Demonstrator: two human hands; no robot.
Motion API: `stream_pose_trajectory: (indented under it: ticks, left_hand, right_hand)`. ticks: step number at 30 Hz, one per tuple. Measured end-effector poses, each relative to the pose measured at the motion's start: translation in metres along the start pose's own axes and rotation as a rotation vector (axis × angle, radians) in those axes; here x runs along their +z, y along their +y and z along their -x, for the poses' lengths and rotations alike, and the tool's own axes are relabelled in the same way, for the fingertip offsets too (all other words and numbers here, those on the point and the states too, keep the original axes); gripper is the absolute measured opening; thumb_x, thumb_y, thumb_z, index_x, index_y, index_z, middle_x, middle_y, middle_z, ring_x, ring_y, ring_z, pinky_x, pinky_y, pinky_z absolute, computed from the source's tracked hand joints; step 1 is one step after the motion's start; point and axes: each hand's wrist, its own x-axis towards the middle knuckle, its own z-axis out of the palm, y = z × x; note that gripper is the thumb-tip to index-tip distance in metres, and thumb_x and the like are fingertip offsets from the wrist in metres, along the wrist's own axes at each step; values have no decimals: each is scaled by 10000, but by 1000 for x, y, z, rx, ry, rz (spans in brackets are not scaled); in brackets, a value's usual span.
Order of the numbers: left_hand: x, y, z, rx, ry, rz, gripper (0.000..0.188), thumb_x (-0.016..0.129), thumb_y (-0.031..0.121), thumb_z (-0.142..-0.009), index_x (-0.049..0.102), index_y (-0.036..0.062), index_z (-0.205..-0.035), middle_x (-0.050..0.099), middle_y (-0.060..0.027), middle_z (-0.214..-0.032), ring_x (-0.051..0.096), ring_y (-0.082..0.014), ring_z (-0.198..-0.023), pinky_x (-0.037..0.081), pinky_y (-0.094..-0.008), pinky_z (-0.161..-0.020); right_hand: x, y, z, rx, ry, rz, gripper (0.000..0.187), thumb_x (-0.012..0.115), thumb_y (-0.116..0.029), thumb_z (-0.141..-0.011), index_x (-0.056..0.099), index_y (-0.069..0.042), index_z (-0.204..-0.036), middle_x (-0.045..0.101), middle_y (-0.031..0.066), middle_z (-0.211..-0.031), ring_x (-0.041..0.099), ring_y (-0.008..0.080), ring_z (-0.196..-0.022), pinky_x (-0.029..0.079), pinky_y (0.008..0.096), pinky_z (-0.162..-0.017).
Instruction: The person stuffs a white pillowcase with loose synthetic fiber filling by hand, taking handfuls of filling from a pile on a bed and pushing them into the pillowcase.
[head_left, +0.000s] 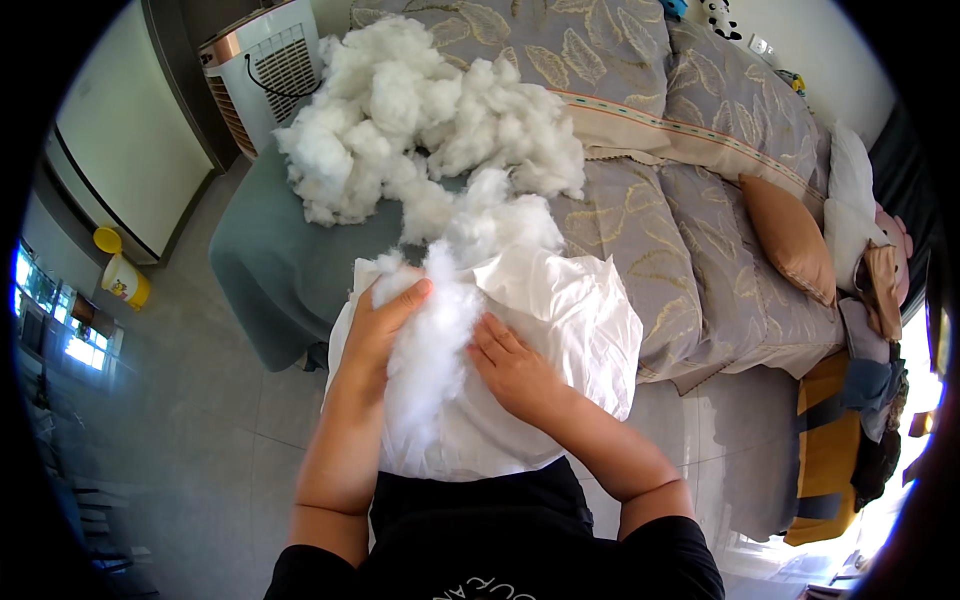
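Observation:
A white fabric pillow case (570, 330) lies against my body at the bed's edge, with a long clump of white fibre stuffing (432, 340) at its opening. My left hand (378, 335) grips the left side of that clump and the case edge. My right hand (515, 370) lies flat on the case just right of the clump, fingers spread and touching the stuffing. A big loose pile of the same white stuffing (420, 120) sits on the bed beyond the case, trailing down toward it.
The bed (690, 280) has a grey leaf-patterned cover and a grey-green sheet (260, 260) on its left part. A tan cushion (790, 235) and pillows lie at right. A white air cooler (265, 65) stands behind the bed, a yellow bucket (125, 280) on the floor at left.

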Motion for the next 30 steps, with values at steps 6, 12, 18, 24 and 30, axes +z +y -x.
stream_pose_trajectory:
  ticks: [6, 12, 18, 24, 30]
  left_hand:
    - [-3, -18, -6, -20, -112, 115, 407, 701, 109, -761, 523, 34, -1119, 598, -81, -992, 594, -169, -876, 493, -291, -736]
    - [-3, -22, -7, -141, -239, 248, 504, 659, -18, -741, 457, 33, -1200, 582, -96, -1044, 592, -213, -933, 504, -342, -784]
    - [14, -27, 1, -104, -253, 41, 546, 671, -17, -736, 440, 30, -1228, 570, -91, -1074, 576, -196, -960, 491, -310, -808]
    - [-3, -25, -6, -68, -185, 5, 690, 709, 34, -732, 324, -22, -1303, 553, -137, -1092, 581, -226, -968, 518, -340, -765]
    - [14, -21, -6, -110, -137, 89, 748, 737, 217, -745, 298, -23, -1302, 526, -142, -1131, 571, -218, -969, 507, -321, -767]
  right_hand:
    - [0, 28, -1, 330, -36, 135, 272, 502, -86, -792, 587, -25, -1043, 541, 158, -1173, 562, 260, -1007, 488, 346, -807]
    - [-55, 16, -19, 259, 379, 9, 309, 623, -40, -720, 582, -48, -1026, 533, 140, -1049, 573, 257, -871, 504, 321, -643]
    - [-85, -6, -36, 550, 545, -838, 424, 713, -87, -730, 558, -64, -1124, 545, 117, -990, 563, 189, -768, 481, 285, -618]
    - [-71, 30, -19, 829, 505, -1244, 223, 539, 104, -744, 653, -13, -896, 613, 56, -845, 584, 109, -688, 481, 239, -650]
    - [-71, 8, -32, 648, 440, -1007, 257, 704, -26, -697, 629, -27, -943, 592, 54, -938, 562, 118, -826, 478, 229, -625]
